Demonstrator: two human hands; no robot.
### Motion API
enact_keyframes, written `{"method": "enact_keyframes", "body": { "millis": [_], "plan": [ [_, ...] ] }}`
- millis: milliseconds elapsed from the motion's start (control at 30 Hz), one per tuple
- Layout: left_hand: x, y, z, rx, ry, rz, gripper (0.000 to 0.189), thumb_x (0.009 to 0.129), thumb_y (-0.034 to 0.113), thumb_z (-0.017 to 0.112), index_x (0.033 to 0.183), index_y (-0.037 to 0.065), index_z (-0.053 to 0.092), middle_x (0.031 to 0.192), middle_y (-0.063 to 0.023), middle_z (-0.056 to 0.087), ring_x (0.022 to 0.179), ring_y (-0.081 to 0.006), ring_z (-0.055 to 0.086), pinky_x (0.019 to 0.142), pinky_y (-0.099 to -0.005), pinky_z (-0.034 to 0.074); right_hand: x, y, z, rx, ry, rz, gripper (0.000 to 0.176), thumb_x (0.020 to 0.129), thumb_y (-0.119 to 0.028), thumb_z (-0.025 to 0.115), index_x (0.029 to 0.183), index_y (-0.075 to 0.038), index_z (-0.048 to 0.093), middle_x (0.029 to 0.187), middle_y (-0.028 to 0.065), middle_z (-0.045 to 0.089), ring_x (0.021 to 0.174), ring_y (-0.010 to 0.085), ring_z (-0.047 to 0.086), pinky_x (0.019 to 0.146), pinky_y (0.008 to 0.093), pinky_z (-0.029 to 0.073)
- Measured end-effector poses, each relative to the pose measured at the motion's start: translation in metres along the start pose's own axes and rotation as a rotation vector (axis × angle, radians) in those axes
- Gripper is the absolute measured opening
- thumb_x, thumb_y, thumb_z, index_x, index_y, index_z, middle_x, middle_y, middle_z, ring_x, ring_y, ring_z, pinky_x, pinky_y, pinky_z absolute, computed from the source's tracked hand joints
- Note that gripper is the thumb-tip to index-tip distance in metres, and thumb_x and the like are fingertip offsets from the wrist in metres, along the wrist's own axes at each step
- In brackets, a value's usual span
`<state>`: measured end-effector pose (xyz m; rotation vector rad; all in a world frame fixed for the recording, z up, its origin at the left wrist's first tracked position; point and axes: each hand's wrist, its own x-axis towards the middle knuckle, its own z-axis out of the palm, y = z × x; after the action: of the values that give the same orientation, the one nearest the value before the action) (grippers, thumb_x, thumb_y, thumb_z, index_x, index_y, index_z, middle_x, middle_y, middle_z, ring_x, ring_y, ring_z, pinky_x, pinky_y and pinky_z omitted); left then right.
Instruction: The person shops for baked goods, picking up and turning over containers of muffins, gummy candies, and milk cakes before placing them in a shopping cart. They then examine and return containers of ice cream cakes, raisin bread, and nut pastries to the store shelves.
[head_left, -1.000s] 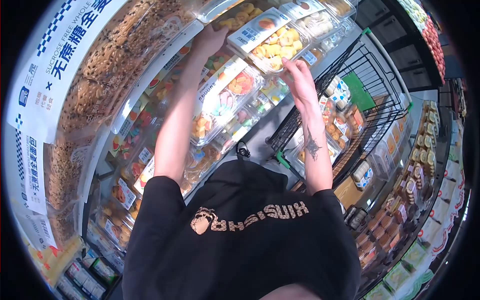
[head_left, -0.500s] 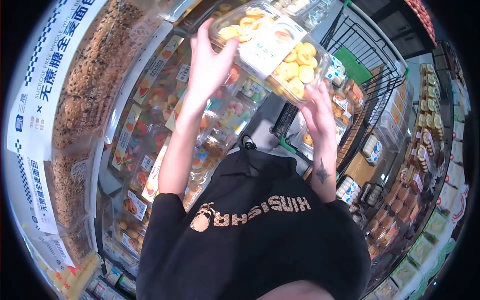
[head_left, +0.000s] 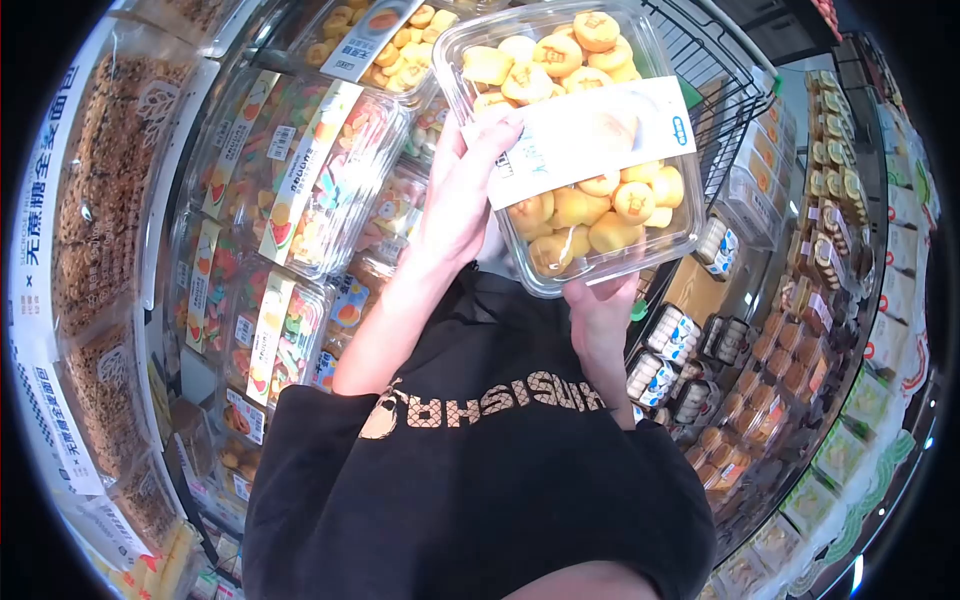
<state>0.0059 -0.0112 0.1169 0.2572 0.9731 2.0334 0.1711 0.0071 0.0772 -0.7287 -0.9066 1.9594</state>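
Observation:
A clear plastic box of small round yellow pastries, with a white paper band across its middle, is held up in front of the chest. My left hand grips its left side, with the thumb on the band's edge. At the box's lower edge, my right hand holds it with the thumb in front; its other fingers are mostly hidden behind the box. Another box of similar pastries lies on the shelf at the top, left of the held one.
Packs of colourful sweets fill the shelf on the left, beside large seeded bread packs. A black wire cart stands behind the held box. Boxed pastries line the right, near packs of white rolls.
The held box has come closer and lower, and its band now faces the camera more squarely. Both hands moved with it. The cart is more covered by the box.

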Motion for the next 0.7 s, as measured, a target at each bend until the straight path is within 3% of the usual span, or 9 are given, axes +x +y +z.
{"method": "enact_keyframes", "body": {
  "millis": [33, 100, 233, 300, 367, 433, 500, 633, 700],
  "plan": [
    [0.003, 0.002, -0.003, -0.005, -0.064, -0.063, 0.036, 0.084, 0.017, 0.054, 0.113, 0.0, 0.044, 0.108, -0.0102, 0.053, 0.099, -0.0153, 0.053, 0.087, -0.031, 0.043, -0.001, 0.002, -0.006, -0.065, 0.021, -0.012, 0.101, 0.06, -0.011, 0.08, 0.136, -0.007, 0.014, 0.13, 0.0081, 0.035, 0.121, 0.0225, 0.037, 0.101, 0.0379, 0.032],
    [0.01, 0.003, -0.012, -0.019, -0.047, -0.149, 0.034, 0.082, 0.017, 0.056, 0.111, 0.001, 0.047, 0.104, -0.0102, 0.055, 0.098, -0.0158, 0.054, 0.086, -0.0306, 0.044, 0.0, -0.003, -0.038, -0.028, -0.145, 0.028, 0.093, 0.069, -0.046, 0.07, 0.137, -0.011, 0.016, 0.132, 0.0077, 0.032, 0.12, 0.0244, 0.037, 0.095, 0.04, 0.038],
    [0.015, 0.014, -0.008, -0.042, -0.149, -0.255, 0.033, 0.08, 0.016, 0.059, 0.108, 0.0, 0.053, 0.094, -0.0064, 0.06, 0.086, -0.012, 0.059, 0.076, -0.0247, 0.049, 0.014, -0.031, -0.066, 0.152, -0.237, 0.219, 0.098, 0.067, -0.06, 0.064, 0.135, -0.006, 0.02, 0.132, 0.0081, 0.034, 0.12, 0.0254, 0.038, 0.096, 0.0382, 0.037],
    [0.022, 0.02, -0.007, 0.306, -0.282, -0.217, 0.036, 0.08, 0.018, 0.059, 0.11, -0.001, 0.052, 0.094, -0.0051, 0.06, 0.086, -0.009, 0.057, 0.076, -0.0229, 0.046, 0.012, -0.032, -0.055, 0.16, -0.189, 0.154, 0.096, 0.071, -0.052, 0.066, 0.133, 0.004, 0.018, 0.128, 0.0108, 0.04, 0.116, 0.0205, 0.041, 0.096, 0.0328, 0.035],
    [0.033, 0.023, 0.006, 0.367, -0.346, -0.214, 0.037, 0.081, 0.026, 0.06, 0.108, 0.001, 0.055, 0.092, -0.0021, 0.059, 0.086, -0.0065, 0.054, 0.076, -0.0219, 0.043, 0.005, -0.035, -0.07, -0.359, -0.263, 0.22, 0.088, 0.073, -0.043, 0.068, 0.13, 0.006, 0.024, 0.125, 0.0115, 0.043, 0.113, 0.0193, 0.043, 0.095, 0.0318, 0.034],
    [0.045, 0.026, 0.019, 0.664, -0.613, -0.286, 0.039, 0.082, 0.035, 0.058, 0.104, 0.003, 0.058, 0.091, -0.0003, 0.059, 0.087, -0.0057, 0.052, 0.077, -0.0221, 0.041, 0.0, -0.029, -0.066, -0.314, -0.29, 0.248, 0.071, 0.075, -0.021, 0.07, 0.127, 0.004, 0.03, 0.121, 0.0102, 0.045, 0.11, 0.0169, 0.045, 0.093, 0.0311, 0.036],
    [0.059, 0.019, 0.025, 0.701, -0.707, -0.362, 0.044, 0.083, 0.043, 0.055, 0.1, 0.003, 0.061, 0.092, -0.0015, 0.06, 0.088, -0.0078, 0.053, 0.078, -0.0217, 0.04, -0.006, -0.037, -0.057, -0.347, -0.323, 0.377, 0.065, 0.075, -0.014, 0.069, 0.126, 0.002, 0.033, 0.118, 0.0082, 0.046, 0.108, 0.0148, 0.045, 0.09, 0.0293, 0.038],
    [0.068, 0.027, 0.048, 0.891, -0.749, -0.435, 0.05, 0.083, 0.047, 0.053, 0.107, 0.004, 0.061, 0.103, -0.0053, 0.061, 0.095, -0.0109, 0.054, 0.083, -0.0223, 0.04, -0.012, -0.036, -0.059, -0.394, -0.36, 0.457, 0.057, 0.075, -0.011, 0.068, 0.122, 0.0, 0.038, 0.114, 0.0061, 0.049, 0.101, 0.0124, 0.048, 0.085, 0.0265, 0.04],
    [0.072, 0.027, 0.052, 0.892, -0.804, -0.455, 0.055, 0.083, 0.038, 0.057, 0.123, 0.001, 0.046, 0.11, -0.0082, 0.057, 0.1, -0.0116, 0.052, 0.083, -0.0231, 0.042, -0.01, -0.035, -0.059, -0.346, -0.351, 0.287, 0.054, 0.075, -0.008, 0.068, 0.12, 0.001, 0.039, 0.111, 0.0055, 0.051, 0.098, 0.0121, 0.049, 0.083, 0.0257, 0.041]
  ]
}}
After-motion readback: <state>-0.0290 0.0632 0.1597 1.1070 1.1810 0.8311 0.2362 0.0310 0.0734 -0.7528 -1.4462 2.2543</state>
